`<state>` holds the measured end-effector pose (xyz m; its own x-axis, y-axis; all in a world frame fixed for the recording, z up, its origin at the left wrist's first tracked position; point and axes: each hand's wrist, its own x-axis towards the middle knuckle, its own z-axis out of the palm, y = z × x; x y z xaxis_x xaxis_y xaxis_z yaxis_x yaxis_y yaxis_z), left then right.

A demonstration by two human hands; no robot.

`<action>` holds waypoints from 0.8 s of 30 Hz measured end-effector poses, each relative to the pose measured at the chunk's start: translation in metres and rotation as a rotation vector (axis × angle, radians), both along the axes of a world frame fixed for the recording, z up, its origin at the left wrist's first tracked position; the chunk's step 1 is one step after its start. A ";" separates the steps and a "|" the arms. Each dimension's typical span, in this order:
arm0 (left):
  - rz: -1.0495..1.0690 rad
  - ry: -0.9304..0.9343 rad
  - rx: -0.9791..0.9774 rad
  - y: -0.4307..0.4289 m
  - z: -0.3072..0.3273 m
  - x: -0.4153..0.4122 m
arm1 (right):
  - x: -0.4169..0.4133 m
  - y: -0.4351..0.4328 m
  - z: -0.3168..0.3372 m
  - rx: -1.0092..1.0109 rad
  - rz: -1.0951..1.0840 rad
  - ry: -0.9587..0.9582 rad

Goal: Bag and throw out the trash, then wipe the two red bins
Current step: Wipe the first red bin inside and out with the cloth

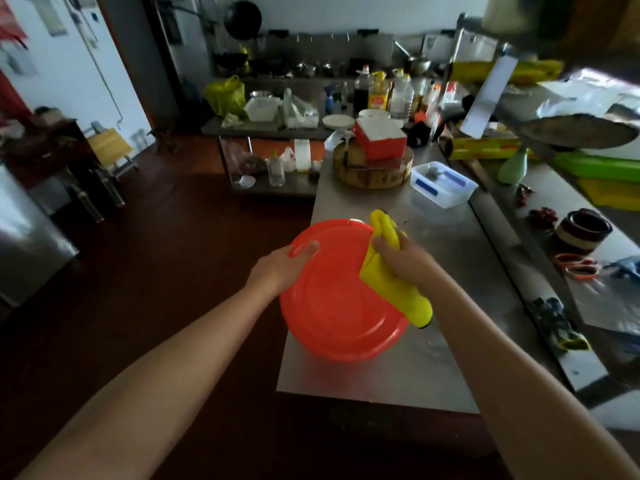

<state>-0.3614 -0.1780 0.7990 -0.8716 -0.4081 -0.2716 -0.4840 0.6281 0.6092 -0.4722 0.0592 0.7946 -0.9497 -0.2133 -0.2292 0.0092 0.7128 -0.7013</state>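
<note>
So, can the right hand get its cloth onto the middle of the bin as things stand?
Probably yes: the right hand grips the cloth against the bin's right side; the left hand holds only the left edge, leaving the middle bare.

- Round red bin (332,306): plastic, upturned, its ringed base facing the camera. It sits at the left edge of the steel countertop (450,358) near the near-left corner, partly hanging over that edge. The left hand (287,266) grips its upper-left rim, thumb on the base.
- Yellow cloth (391,289): bunched and folded, pressed on the right side of the round bin's base and gripped by the right hand (403,261). One end sticks up above the hand, the other hangs past the bin's right edge.
- Square red bin (382,142): white inside, tilted on the round chopping block (370,174) toward the countertop's far end.
</note>
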 end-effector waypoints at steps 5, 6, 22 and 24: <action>0.027 -0.198 -0.076 -0.012 -0.013 -0.017 | -0.008 -0.032 -0.010 0.207 0.072 0.067; 0.028 -0.224 -0.069 -0.011 -0.020 -0.019 | -0.009 -0.037 -0.013 0.266 0.093 0.043; 0.010 -0.161 0.185 -0.024 -0.077 -0.007 | -0.015 -0.064 -0.060 0.494 0.155 0.240; 0.013 -0.250 0.206 -0.013 -0.086 -0.001 | -0.012 -0.069 -0.070 0.544 0.233 0.247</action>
<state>-0.3625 -0.1913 0.7132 -0.7627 -0.3328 -0.5546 -0.6417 0.4966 0.5845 -0.4845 -0.0094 0.7245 -0.9312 -0.3354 -0.1426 -0.3045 0.9311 -0.2008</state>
